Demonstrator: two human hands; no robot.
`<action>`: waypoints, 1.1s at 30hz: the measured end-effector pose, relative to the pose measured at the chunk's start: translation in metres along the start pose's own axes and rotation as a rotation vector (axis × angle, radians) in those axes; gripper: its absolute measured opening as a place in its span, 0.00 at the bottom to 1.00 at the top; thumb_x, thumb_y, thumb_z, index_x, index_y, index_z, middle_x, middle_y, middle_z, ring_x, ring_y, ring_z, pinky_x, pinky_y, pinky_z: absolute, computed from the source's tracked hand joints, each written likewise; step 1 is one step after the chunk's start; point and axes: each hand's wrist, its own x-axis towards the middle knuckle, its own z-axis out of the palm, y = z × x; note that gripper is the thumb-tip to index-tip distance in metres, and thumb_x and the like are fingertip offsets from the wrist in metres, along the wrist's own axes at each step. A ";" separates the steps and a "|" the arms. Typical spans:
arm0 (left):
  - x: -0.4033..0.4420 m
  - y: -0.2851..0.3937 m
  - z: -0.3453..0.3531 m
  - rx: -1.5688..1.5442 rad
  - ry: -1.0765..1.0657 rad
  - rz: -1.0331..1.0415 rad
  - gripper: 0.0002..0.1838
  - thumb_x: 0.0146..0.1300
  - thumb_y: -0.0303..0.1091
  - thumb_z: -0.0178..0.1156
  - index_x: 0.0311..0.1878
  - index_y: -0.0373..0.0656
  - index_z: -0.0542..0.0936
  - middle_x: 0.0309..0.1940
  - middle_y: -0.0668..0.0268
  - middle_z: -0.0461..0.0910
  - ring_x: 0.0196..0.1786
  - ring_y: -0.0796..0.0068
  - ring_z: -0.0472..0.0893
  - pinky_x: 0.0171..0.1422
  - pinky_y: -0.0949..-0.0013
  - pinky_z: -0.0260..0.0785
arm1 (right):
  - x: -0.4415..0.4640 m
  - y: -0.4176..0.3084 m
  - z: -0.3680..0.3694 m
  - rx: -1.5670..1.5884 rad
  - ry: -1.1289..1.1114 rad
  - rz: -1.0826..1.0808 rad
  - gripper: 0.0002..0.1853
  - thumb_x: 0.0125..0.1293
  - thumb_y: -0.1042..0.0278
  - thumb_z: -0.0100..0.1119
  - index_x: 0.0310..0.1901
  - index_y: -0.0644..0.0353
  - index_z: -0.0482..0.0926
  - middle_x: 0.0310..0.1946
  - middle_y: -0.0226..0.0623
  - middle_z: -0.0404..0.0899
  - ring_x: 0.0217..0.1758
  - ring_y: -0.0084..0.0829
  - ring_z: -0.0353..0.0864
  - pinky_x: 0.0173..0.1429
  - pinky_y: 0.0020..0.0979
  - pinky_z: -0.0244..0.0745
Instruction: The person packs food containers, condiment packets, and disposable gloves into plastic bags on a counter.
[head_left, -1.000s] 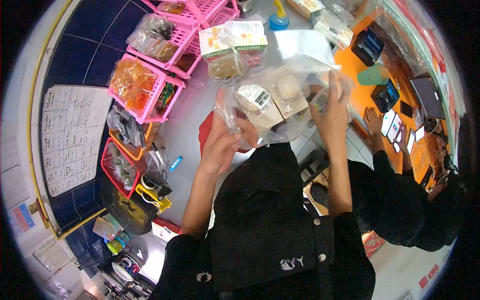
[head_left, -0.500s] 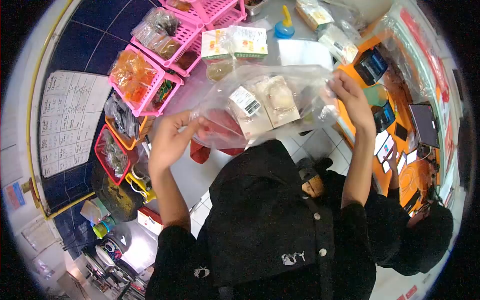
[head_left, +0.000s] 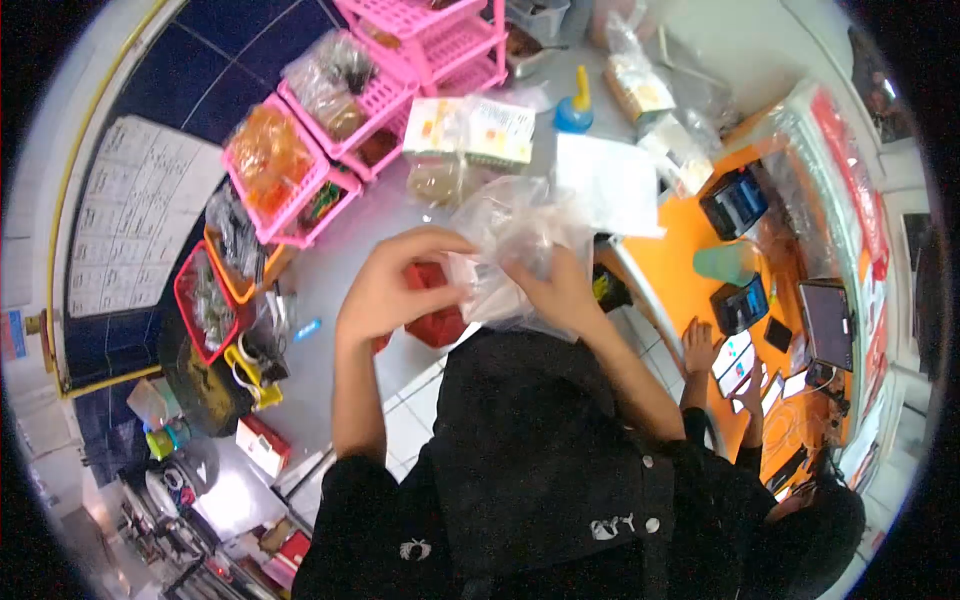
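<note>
A clear plastic bag [head_left: 515, 235] is bunched up between my two hands, just in front of my chest. The pale boxes inside barely show through the gathered film. My left hand [head_left: 405, 285] is at the bag's left side, its thumb and fingers curved round the plastic. On the right side, my right hand [head_left: 560, 290] grips the gathered plastic, fingers partly hidden. Below and behind my left hand lies a red cloth-like item [head_left: 437, 318] at the counter's edge.
Pink baskets [head_left: 300, 200] with packets stand at the left, near a red basket [head_left: 205, 300]. Boxes [head_left: 470, 130], a white sheet [head_left: 607, 180] and a blue bottle [head_left: 573, 115] lie beyond the bag. A co-worker's hands [head_left: 700, 345] are over phones on an orange desk [head_left: 660, 265].
My hands have come together from wide apart, and the spread bag is now gathered between them. The view has shifted, and the co-worker's second hand shows again.
</note>
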 end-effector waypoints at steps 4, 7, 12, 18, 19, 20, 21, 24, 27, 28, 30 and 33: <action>-0.003 -0.063 0.060 0.497 0.241 -0.057 0.83 0.24 0.57 0.84 0.81 0.40 0.41 0.82 0.45 0.37 0.84 0.50 0.35 0.85 0.51 0.32 | -0.027 -0.041 -0.008 0.045 0.021 -0.066 0.10 0.62 0.73 0.67 0.44 0.63 0.81 0.39 0.41 0.84 0.45 0.36 0.84 0.52 0.35 0.77; 0.055 -0.101 0.139 0.836 0.496 0.080 0.48 0.58 0.43 0.68 0.77 0.35 0.57 0.76 0.47 0.57 0.81 0.54 0.53 0.80 0.50 0.49 | -0.039 -0.047 0.036 -0.176 -0.242 -0.259 0.16 0.62 0.70 0.66 0.51 0.60 0.76 0.47 0.45 0.81 0.49 0.48 0.83 0.54 0.40 0.78; 0.082 -0.201 0.177 -0.219 0.568 0.068 0.31 0.52 0.38 0.68 0.61 0.38 0.76 0.59 0.53 0.74 0.60 0.57 0.73 0.70 0.52 0.56 | -0.025 -0.047 -0.031 -0.365 -0.445 -0.288 0.40 0.52 0.61 0.77 0.68 0.54 0.71 0.59 0.46 0.78 0.63 0.49 0.76 0.68 0.44 0.70; 0.079 -0.122 0.131 -0.283 0.547 0.165 0.22 0.70 0.35 0.55 0.64 0.36 0.73 0.45 0.61 0.81 0.49 0.71 0.79 0.55 0.66 0.71 | 0.027 0.116 -0.026 -0.792 -0.219 -0.047 0.55 0.40 0.54 0.82 0.71 0.62 0.65 0.77 0.45 0.58 0.80 0.60 0.50 0.82 0.55 0.43; 0.081 -0.144 0.143 -0.027 0.449 0.031 0.24 0.72 0.40 0.54 0.67 0.40 0.72 0.51 0.58 0.81 0.56 0.66 0.77 0.63 0.62 0.68 | 0.028 0.132 -0.009 -0.799 -0.168 -0.231 0.59 0.39 0.49 0.81 0.74 0.56 0.61 0.76 0.47 0.59 0.80 0.60 0.50 0.82 0.57 0.41; 0.080 -0.140 0.146 0.010 0.409 -0.072 0.26 0.73 0.44 0.52 0.69 0.44 0.71 0.56 0.56 0.79 0.61 0.62 0.75 0.69 0.62 0.62 | 0.028 0.141 0.007 -0.796 -0.119 -0.414 0.63 0.38 0.45 0.81 0.77 0.50 0.57 0.75 0.49 0.60 0.80 0.61 0.50 0.82 0.59 0.40; 0.079 -0.136 0.149 0.052 0.362 -0.173 0.27 0.74 0.47 0.51 0.72 0.48 0.70 0.61 0.55 0.77 0.67 0.57 0.72 0.75 0.61 0.57 | 0.028 0.145 0.018 -0.779 -0.119 -0.414 0.63 0.38 0.45 0.81 0.77 0.50 0.57 0.75 0.49 0.60 0.80 0.61 0.50 0.82 0.59 0.40; 0.086 -0.129 0.151 0.212 0.420 -0.097 0.26 0.74 0.50 0.50 0.70 0.49 0.73 0.61 0.53 0.78 0.68 0.53 0.73 0.77 0.59 0.57 | 0.027 0.154 0.036 -0.514 -0.045 -0.409 0.46 0.45 0.45 0.76 0.67 0.53 0.70 0.71 0.46 0.66 0.76 0.57 0.57 0.80 0.60 0.41; 0.091 -0.129 0.153 0.384 0.381 -0.019 0.23 0.66 0.44 0.61 0.60 0.41 0.78 0.53 0.51 0.81 0.55 0.49 0.79 0.66 0.54 0.67 | 0.024 0.162 0.045 -0.345 0.000 -0.388 0.36 0.50 0.45 0.72 0.60 0.55 0.79 0.68 0.45 0.70 0.73 0.54 0.63 0.80 0.61 0.41; 0.091 -0.126 0.154 0.425 0.354 -0.015 0.23 0.63 0.42 0.65 0.57 0.39 0.79 0.51 0.51 0.82 0.52 0.48 0.81 0.62 0.52 0.70 | 0.026 0.165 0.048 -0.401 0.161 -0.572 0.35 0.52 0.47 0.71 0.60 0.57 0.77 0.64 0.44 0.72 0.71 0.50 0.65 0.78 0.57 0.48; 0.096 -0.110 0.153 0.205 0.547 0.195 0.17 0.56 0.37 0.69 0.46 0.39 0.81 0.39 0.56 0.84 0.42 0.53 0.83 0.53 0.55 0.74 | 0.027 0.167 0.046 -0.448 0.317 -0.759 0.35 0.53 0.50 0.70 0.60 0.60 0.76 0.61 0.43 0.75 0.69 0.45 0.68 0.76 0.52 0.55; 0.096 -0.061 0.142 -0.089 0.726 0.242 0.16 0.49 0.31 0.71 0.42 0.40 0.79 0.32 0.60 0.82 0.41 0.58 0.83 0.52 0.58 0.74 | 0.021 0.126 0.021 0.027 0.082 -0.405 0.45 0.54 0.50 0.71 0.70 0.60 0.64 0.68 0.43 0.67 0.72 0.45 0.64 0.77 0.47 0.56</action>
